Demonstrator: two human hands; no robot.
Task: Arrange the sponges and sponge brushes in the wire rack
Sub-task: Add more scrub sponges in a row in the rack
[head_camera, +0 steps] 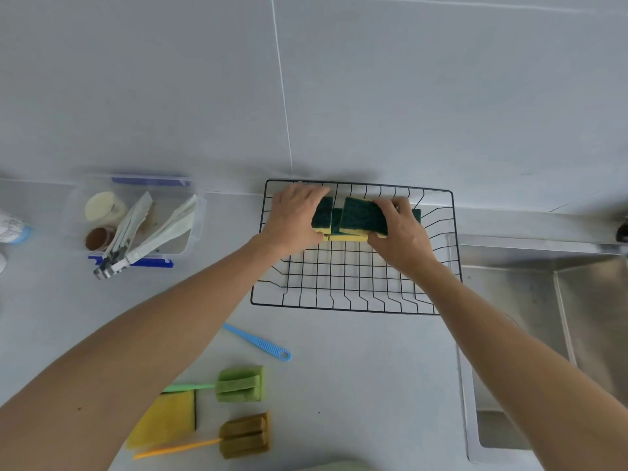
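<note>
Both hands reach into the far end of a black wire rack that sits on a grey counter against a tiled wall. Left hand is curled around one green-and-yellow sponge, fingers over its far edge and thumb at the near yellow side, holding it on edge with the dark green scouring face turned to the right. Right hand grips a second sponge the same way, green face up and tilted toward the camera, thumb under its near corner. Between the two, a third sponge shows only as a strip of green with a yellow edge resting on the rack floor; all three are touching or nearly so. Behind the right hand a bit more dark green pokes out, though whether it is another sponge cannot be told. On the counter near the camera, well apart from the rack, lie a yellow sponge partly hidden by the left forearm, a green sponge brush with a green handle, an olive-brown sponge brush with an orange handle, and a blue handle whose head is hidden under the forearm. To the left stands a clear plastic box with blue clips, holding pale tools. A steel sink lies just right of the rack.
</note>
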